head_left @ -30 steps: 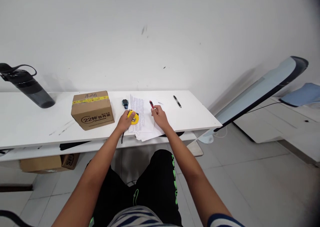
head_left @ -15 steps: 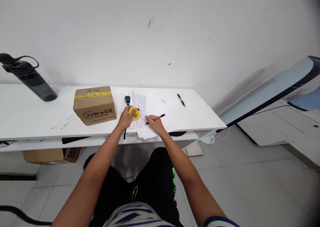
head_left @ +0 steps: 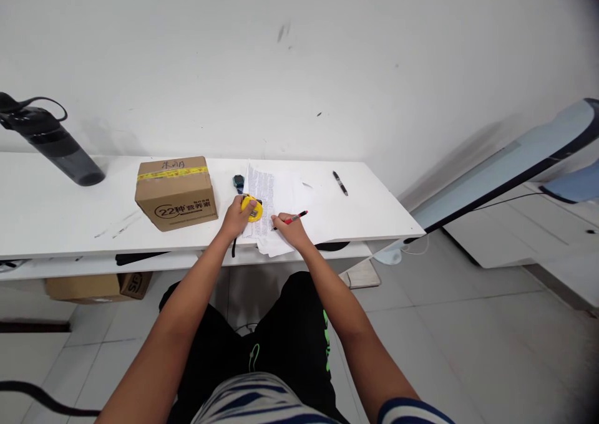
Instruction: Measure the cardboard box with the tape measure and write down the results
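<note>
Fingers of my left hand (head_left: 236,218) are closed on a yellow tape measure (head_left: 253,211), which sits over the left part of the papers. My right hand (head_left: 289,229) grips a red pen (head_left: 296,217), its tip down on the written sheet. The papers (head_left: 262,184) are covered with dense dark writing on the left, and their front corner hangs over the desk edge. Just beyond my left hand lies a dark digital watch (head_left: 238,182), its strap partly hidden by that hand.
A taped cardboard box (head_left: 176,194) stands left of my hands, with a dark water bottle (head_left: 60,146) farther left. A black pen (head_left: 340,183) lies right of the papers on the white desk (head_left: 369,212). Another carton (head_left: 93,288) sits below the desk.
The view has shifted very slightly. Both hands keep their holds on the tape measure and the red pen, and the pen has barely moved over the paper.
</note>
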Demonstrator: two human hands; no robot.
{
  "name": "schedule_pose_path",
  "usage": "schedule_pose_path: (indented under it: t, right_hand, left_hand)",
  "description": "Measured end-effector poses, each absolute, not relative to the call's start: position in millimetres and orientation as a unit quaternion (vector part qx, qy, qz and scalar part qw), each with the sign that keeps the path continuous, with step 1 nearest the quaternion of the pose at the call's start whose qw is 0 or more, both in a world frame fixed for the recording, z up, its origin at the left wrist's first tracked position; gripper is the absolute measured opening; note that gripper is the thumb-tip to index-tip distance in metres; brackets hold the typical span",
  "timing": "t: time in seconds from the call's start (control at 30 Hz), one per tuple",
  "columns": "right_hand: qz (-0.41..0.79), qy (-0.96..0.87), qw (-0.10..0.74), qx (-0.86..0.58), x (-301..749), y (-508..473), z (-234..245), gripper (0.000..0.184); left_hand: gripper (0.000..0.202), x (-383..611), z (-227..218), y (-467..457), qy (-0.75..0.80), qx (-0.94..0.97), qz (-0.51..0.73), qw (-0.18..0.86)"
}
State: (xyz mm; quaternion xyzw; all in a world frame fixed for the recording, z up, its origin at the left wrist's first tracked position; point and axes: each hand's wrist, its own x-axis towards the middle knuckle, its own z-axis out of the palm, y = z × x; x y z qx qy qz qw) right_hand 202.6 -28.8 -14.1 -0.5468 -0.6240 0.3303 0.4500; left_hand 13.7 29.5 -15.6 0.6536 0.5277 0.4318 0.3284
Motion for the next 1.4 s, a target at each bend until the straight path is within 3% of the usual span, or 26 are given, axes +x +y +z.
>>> schedule_pose_path:
  t: [0.7,1.4]
  right_hand:
    - [0.330,-0.581,0.490,-0.560,201.5,-30.4,-14.5,0.037]
    - [0.332,-0.597,0.475,-0.555,199.9,-31.6,-14.9,0.038]
  left_hand:
    - [0.053,14.4,-14.5,28.2,0.531,0.652,0.428,0.332]
    - [0.055,13.7,-17.7,29.5,0.527,0.655,0.429,0.330]
